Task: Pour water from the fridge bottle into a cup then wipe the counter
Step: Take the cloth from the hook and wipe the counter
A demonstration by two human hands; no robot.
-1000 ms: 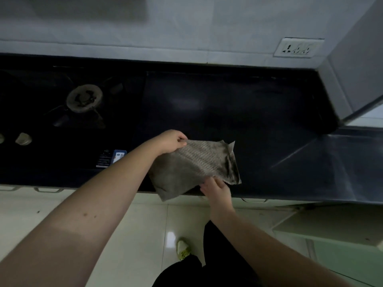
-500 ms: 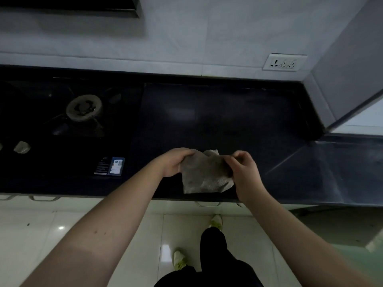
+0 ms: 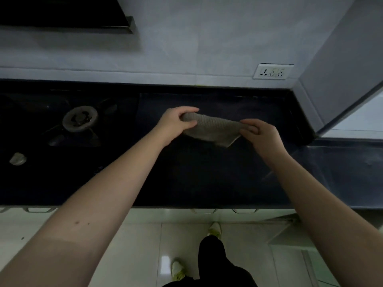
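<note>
A grey waffle-weave cloth (image 3: pixel 211 129), folded into a narrow band, is stretched between my two hands above the dark counter (image 3: pixel 207 179). My left hand (image 3: pixel 176 123) grips its left end with fingers and thumb curled round it. My right hand (image 3: pixel 261 133) pinches its right end. The cloth hangs over the middle of the counter, towards the back wall. I cannot tell whether it touches the surface. No bottle or cup is in view.
A gas hob with a round burner (image 3: pixel 79 119) and a knob (image 3: pixel 17 158) fills the counter's left part. A wall socket (image 3: pixel 272 71) sits at the back right. A range hood (image 3: pixel 66 15) hangs top left. The counter turns a corner at the right (image 3: pixel 342 166).
The cloth, spread open near the counter's front edge a second ago, is now folded into a band. Both hands have carried it further back over the counter.
</note>
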